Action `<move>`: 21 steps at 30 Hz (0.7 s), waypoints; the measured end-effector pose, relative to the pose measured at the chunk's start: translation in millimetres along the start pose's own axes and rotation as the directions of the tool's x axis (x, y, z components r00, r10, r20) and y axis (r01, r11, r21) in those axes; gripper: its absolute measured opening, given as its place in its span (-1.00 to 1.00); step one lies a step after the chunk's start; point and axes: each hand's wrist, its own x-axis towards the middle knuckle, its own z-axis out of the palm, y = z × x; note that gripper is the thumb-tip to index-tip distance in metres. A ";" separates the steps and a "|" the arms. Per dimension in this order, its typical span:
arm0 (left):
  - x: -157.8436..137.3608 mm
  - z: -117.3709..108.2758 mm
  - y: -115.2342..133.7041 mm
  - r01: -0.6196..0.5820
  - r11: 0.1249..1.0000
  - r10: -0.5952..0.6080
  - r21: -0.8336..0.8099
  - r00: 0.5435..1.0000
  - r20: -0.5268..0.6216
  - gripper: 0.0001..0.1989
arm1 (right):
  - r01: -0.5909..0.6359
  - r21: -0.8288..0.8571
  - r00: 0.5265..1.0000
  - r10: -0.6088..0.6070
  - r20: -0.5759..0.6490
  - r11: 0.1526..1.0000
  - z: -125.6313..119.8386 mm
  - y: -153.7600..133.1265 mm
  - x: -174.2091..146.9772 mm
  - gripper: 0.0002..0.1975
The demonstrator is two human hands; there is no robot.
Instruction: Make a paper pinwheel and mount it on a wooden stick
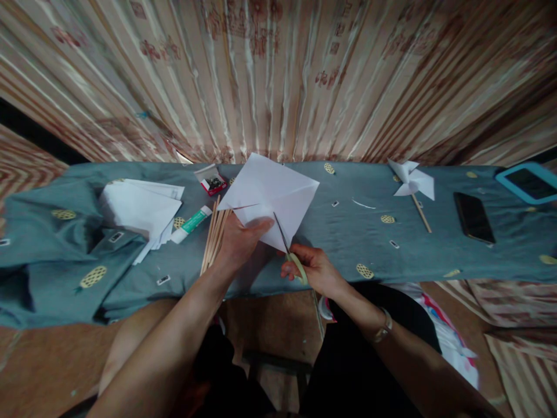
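Observation:
A square sheet of white paper (282,186) is held up corner-on above the cloth. My left hand (243,235) grips it by the lower left edge, thumb on top. One slit runs inward from the paper's left corner. My right hand (311,267) is closed round the handles of yellow-green scissors (297,267). Their blades lie at the bottom corner of the paper, pointing up toward its middle. Beneath my left wrist lies a bundle of thin wooden sticks (214,238), partly covered by the paper and hand.
Left of the sticks are a glue stick (191,223), a small open box of pins (212,181) and a pile of white paper (141,206). A paper pinwheel (413,179) on a stick, a black phone (473,217) and a blue-framed device (531,182) lie at right. A curtain hangs behind.

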 end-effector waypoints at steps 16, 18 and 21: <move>-3.7 0.2 0.7 0.030 0.999 -0.030 0.029 0.999 0.027 -0.68 | 0.017 -0.045 1.000 -0.018 -0.011 0.999 0.0 -6.2 -0.3 -0.52; -4.0 0.3 0.7 0.034 0.999 -0.035 0.035 0.999 0.031 -0.66 | 0.014 -0.056 1.000 -0.015 -0.008 0.998 -0.1 -5.7 -0.3 -0.52; -4.3 0.4 0.6 0.043 0.999 -0.044 0.030 0.998 0.047 -0.66 | 0.032 -0.059 0.999 -0.033 -0.017 0.998 0.5 -6.1 -0.7 -0.53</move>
